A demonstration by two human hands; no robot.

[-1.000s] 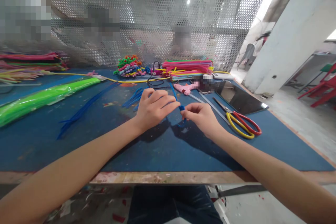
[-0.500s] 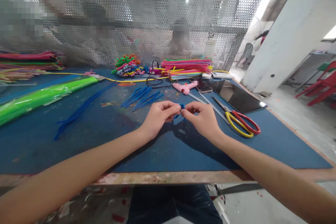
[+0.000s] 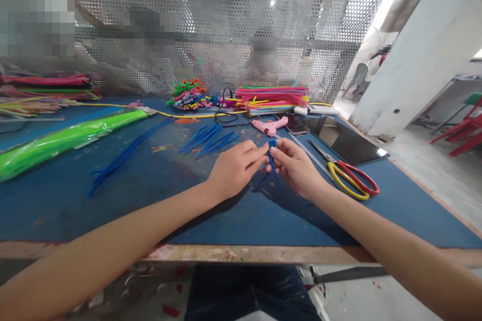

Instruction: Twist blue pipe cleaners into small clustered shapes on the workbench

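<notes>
In the head view, both forearms are stretched forward and inward over the blue mat (image 3: pixel 150 220). A twisted blue pipe cleaner (image 3: pixel 272 144) is pinched above it by the right hand (image 3: pixel 297 164), ends hanging, on the near side of the pink glue gun (image 3: pixel 270 126). The left hand (image 3: pixel 234 168) is held palm down, fingertips laid against the piece; whether it is gripped there cannot be told.
</notes>
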